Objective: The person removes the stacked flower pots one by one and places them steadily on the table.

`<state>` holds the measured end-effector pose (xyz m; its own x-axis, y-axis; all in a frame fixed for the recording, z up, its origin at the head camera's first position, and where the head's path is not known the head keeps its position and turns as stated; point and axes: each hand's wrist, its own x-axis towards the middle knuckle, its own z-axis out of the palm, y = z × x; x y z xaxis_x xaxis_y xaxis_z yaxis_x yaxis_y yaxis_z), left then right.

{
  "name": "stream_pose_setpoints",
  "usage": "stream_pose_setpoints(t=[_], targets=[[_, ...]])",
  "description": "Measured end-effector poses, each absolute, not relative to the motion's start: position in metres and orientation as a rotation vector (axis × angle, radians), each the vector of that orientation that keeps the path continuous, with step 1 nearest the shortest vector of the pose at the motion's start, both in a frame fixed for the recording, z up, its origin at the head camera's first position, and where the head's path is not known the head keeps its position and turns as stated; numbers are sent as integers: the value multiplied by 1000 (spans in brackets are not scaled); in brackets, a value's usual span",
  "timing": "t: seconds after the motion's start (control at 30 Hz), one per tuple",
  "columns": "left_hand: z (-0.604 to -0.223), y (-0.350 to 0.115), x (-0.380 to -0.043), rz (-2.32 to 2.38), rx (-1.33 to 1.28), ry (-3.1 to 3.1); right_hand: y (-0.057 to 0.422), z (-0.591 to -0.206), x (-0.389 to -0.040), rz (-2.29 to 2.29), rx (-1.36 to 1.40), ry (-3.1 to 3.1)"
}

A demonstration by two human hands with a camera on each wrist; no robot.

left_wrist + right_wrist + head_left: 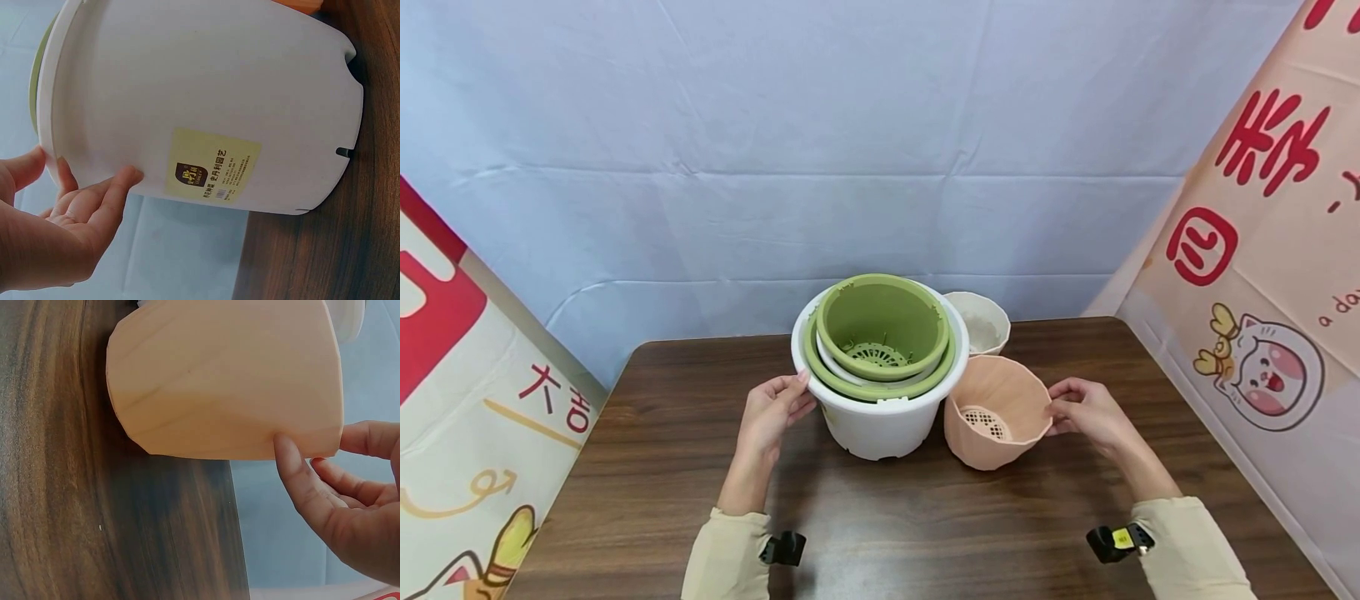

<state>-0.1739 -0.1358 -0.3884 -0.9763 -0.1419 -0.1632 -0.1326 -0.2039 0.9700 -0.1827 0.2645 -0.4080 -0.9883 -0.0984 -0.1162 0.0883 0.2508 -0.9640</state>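
A large white flower pot (880, 433) stands on the table with several smaller pots nested in it, the topmost a green pot (883, 321) with a slotted bottom. My left hand (775, 408) pinches the white pot's rim at its left side; in the left wrist view the thumb is at the rim and the fingers lie under it, near a yellow label (212, 167). To the right sits a peach flower pot (1000, 392) with faceted walls and a perforated bottom. My right hand (1093, 412) pinches its rim on the right side, thumb and fingers on either side of the wall.
Behind the peach pot stands a small off-white pot (981, 321), partly hidden by the white pot's rim. The dark wooden table (917, 525) reaches back to a pale cloth backdrop (775, 167). Printed cloths hang at the left and right sides.
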Motion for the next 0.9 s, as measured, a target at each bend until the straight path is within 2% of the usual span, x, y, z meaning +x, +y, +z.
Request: stream_pose_setpoints(t=[0.9], targets=[[-388,-136,-173,-2421,335,-1969,266,-408,-183,-1848,62,2288]])
